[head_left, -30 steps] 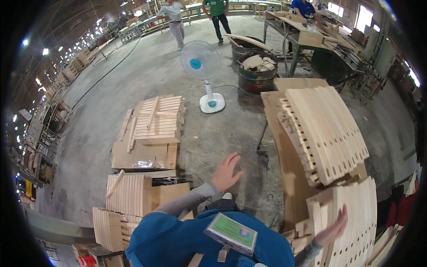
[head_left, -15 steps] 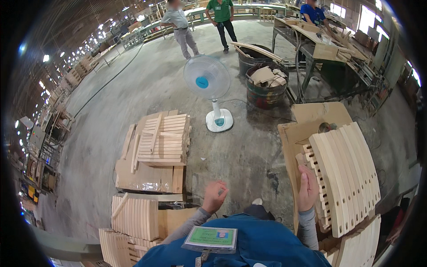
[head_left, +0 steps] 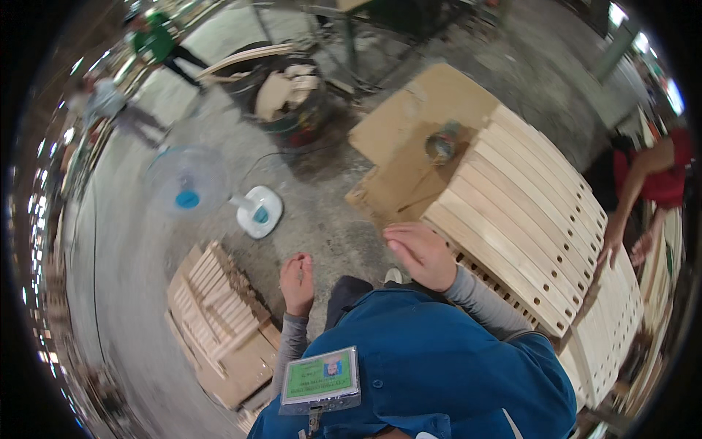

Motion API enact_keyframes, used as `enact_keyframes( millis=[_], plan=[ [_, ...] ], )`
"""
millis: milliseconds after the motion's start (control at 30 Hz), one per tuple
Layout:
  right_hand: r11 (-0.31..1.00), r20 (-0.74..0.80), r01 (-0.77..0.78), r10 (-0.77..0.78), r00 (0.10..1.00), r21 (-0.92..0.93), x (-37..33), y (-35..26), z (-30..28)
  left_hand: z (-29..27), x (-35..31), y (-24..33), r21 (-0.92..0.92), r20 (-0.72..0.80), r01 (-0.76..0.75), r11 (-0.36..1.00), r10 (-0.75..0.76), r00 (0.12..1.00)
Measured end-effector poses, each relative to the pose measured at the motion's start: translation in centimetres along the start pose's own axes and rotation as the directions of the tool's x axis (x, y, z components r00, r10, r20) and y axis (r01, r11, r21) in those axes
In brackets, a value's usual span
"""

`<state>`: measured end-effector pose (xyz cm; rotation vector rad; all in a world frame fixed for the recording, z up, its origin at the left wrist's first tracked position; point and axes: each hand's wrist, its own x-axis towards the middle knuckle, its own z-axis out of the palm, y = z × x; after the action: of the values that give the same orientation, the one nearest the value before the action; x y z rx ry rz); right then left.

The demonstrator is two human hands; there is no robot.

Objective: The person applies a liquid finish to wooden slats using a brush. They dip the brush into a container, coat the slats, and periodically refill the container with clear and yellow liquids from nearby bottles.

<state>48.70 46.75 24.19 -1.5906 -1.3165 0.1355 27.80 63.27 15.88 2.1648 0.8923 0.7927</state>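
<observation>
My right hand [head_left: 424, 254] is held beside the left edge of a stack of pale curved wooden slats [head_left: 512, 212]. Its fingers are stretched out together, the thumb is apart, and nothing shows in it. The slats lie side by side, with dark oval holes near their near ends. My left hand [head_left: 297, 285] hovers over the floor with loosely curled fingers. A small gap shows between its thumb and fingers, and I see no object there. More drilled slats [head_left: 608, 329] lie at the right, with another person's hand [head_left: 610, 238] at the border between the stacks.
Brown cardboard [head_left: 413, 110] lies under the stack, with a tape roll [head_left: 442, 145] on it. A pedestal fan [head_left: 259, 212] stands ahead left. Behind it is a dark bin [head_left: 296, 139] of wood scraps. Short wooden pieces [head_left: 219, 300] are piled at left. Two people stand far left.
My view has swung to the right, so the fan and the left pile sit further left. The other person's arms have come into sight. My right hand's fingers now point leftward rather than upward.
</observation>
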Motion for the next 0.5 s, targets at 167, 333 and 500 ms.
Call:
enact_keyframes(
  millis=[167, 333, 500],
  plan=[
    [0.982, -0.072, -0.143, 0.135, 0.988, -0.121, 2.5, 3.2, 0.1, 4.8, 10.8, 0.9, -0.083, 0.272, -0.040, 0.996, 0.061, 0.960],
    [0.910, -0.188, -0.323, 0.280, 0.941, -0.261, 5.5, 5.0, 0.8, 11.2, 21.5, 1.4, -0.255, 0.532, -0.101, 0.962, 0.227, 0.816],
    [0.713, -0.408, -0.609, 0.470, 0.783, -0.347, 8.7, 5.2, 2.9, 20.3, 31.1, 1.0, -0.453, 0.665, -0.204, 0.868, 0.481, 0.572]
  ],
)
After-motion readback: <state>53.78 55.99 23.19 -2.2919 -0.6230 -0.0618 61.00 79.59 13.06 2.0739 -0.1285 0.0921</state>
